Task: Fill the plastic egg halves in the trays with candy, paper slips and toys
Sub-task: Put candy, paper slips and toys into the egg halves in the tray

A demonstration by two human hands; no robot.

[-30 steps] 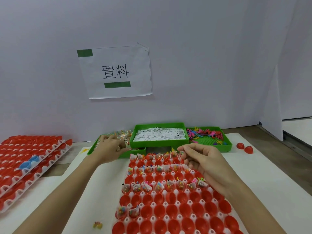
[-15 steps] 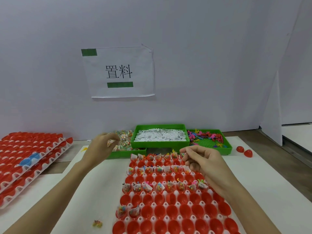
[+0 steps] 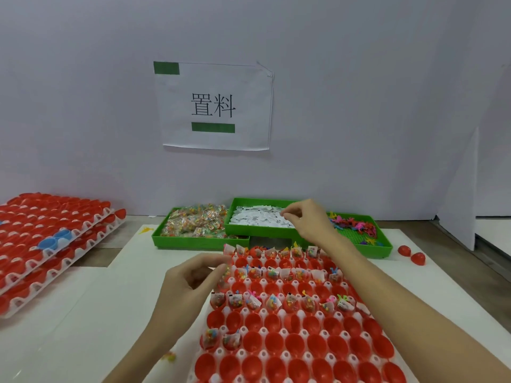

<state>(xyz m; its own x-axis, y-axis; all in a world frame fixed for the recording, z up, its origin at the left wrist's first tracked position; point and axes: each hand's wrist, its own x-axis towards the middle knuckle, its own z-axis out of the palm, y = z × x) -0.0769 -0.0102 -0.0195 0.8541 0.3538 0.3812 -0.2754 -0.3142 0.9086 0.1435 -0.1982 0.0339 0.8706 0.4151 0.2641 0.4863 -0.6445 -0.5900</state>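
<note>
Filling runs row by row in the egg tray (image 3: 290,352), the landmark here: its 2 nearest rows of red halves look bare, the next row out holds 2 candy packets at its left end, and the rows beyond carry candy, slips and toys. At the tray's left edge the left hand (image 3: 190,283) pinches a candy packet (image 3: 225,272) just above the halves there, so the drop looks to be straight down. Beyond the tray's far edge the right hand (image 3: 307,219) reaches into the slip bin (image 3: 260,230), fingertips curled on the paper slips (image 3: 257,218); whether one is caught I cannot tell. The candy bin (image 3: 193,241) sits far-left of the tray, the toy bin (image 3: 384,244) far-right, on a white tabletop (image 3: 83,313); stacked trays (image 3: 41,244) lie well left, a grey wall with a paper sign (image 3: 214,106) behind.
</note>
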